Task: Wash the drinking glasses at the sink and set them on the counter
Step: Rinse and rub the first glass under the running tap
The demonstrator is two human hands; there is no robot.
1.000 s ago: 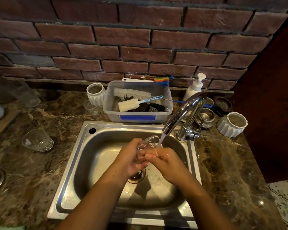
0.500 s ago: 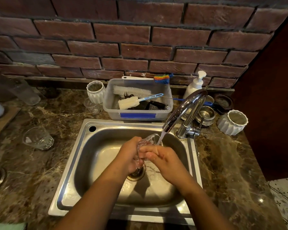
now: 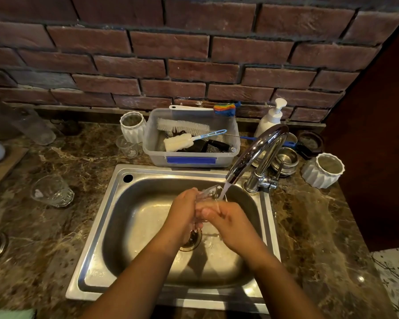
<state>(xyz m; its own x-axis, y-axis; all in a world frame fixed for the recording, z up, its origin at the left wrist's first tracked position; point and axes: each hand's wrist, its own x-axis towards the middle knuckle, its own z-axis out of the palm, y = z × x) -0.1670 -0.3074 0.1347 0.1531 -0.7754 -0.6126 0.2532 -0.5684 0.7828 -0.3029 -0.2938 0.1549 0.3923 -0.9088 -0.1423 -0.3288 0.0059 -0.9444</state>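
A clear drinking glass (image 3: 209,192) is tilted under the running stream from the chrome faucet (image 3: 257,149), over the steel sink (image 3: 129,226). My left hand (image 3: 184,215) wraps its left side and my right hand (image 3: 226,219) grips it from the right; most of the glass is hidden between them. Another clear glass (image 3: 52,191) stands on the marble counter (image 3: 44,226) left of the sink. A small glass (image 3: 127,147) sits near the sink's back left corner.
A plastic tub (image 3: 191,157) with brushes stands behind the sink. White ribbed cups (image 3: 133,126) (image 3: 323,170), a soap pump bottle (image 3: 271,118) and steel bowls (image 3: 286,161) line the back and right. A brick wall rises behind; a dark cabinet (image 3: 378,134) bounds the right.
Both hands keep hold of the glass under the water with only slight shifts of the fingers; the view has tilted down a little.
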